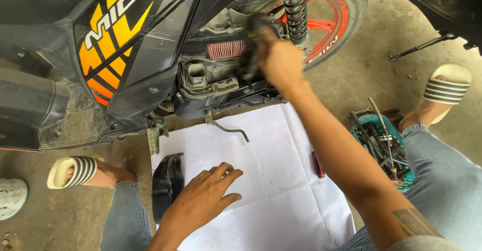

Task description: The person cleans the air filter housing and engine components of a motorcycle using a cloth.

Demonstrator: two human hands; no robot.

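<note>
My right hand (pixel 281 60) reaches up into the open side of a black scooter (pixel 135 55) and grips a dark part (pixel 253 40), blurred by motion, in front of the engine housing (pixel 211 77). A pink ribbed filter element (pixel 226 49) shows just left of that hand. My left hand (pixel 206 195) rests flat with fingers spread on a white sheet of paper (pixel 271 170) on the floor. Beside its wrist lies a black plastic cover (pixel 167 180).
A red-handled screwdriver (pixel 318 164) lies on the paper's right side. A teal tray of several tools (pixel 381 140) sits by my right knee. The rear wheel with an orange rim (pixel 326 20), a coil shock absorber (pixel 295 7) and the kick lever (pixel 226 125) are close by. A second vehicle's stand (pixel 427 44) is at the upper right.
</note>
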